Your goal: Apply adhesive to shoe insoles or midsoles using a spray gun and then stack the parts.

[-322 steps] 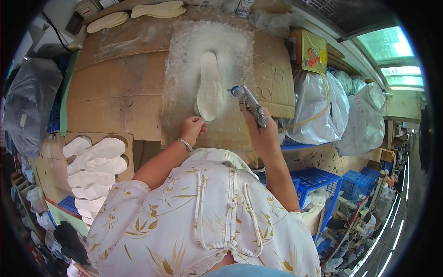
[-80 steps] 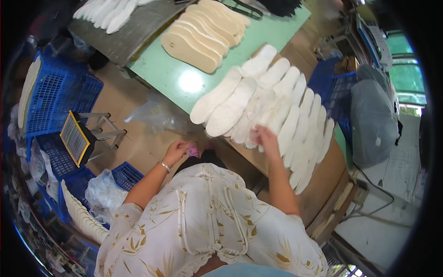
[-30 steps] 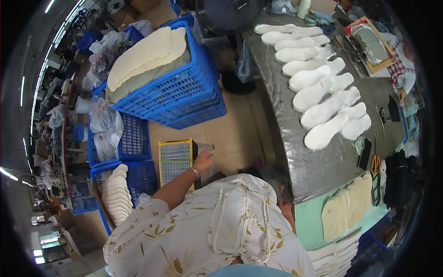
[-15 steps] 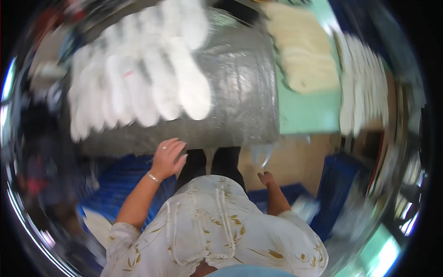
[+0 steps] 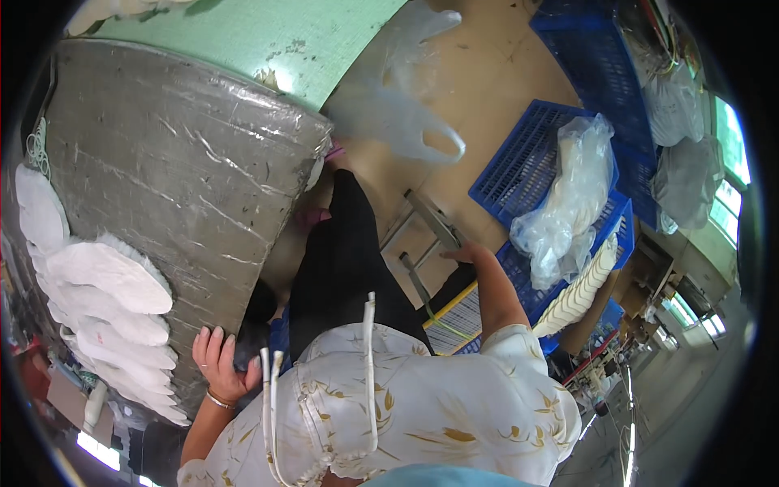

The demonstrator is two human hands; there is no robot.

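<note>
My left hand (image 5: 223, 367) rests on the near edge of a table (image 5: 203, 162) wrapped in grey plastic, its fingers stretched out and holding nothing. Close to it, white fleecy insoles (image 5: 114, 284) lie overlapped in rows along the table's left part. Down at my right side, my right hand (image 5: 466, 252) is at the end of a bar of a grey metal frame (image 5: 430, 219), which looks like a low folding stool. Its fingers seem closed round the bar, though they are partly hidden.
A green tabletop (image 5: 268, 45) adjoins the far end. A clear plastic bag (image 5: 406, 105) hangs or lies over the brown floor (image 5: 503, 65). At right stand blue crates (image 5: 507, 162), with a filled plastic bag (image 5: 572, 178) and a row of cream insoles (image 5: 580, 292) on them.
My view has swung to the right, bringing the crates and metal frame into sight. My left hand has come down onto the table edge; my right hand is now at the metal frame.
</note>
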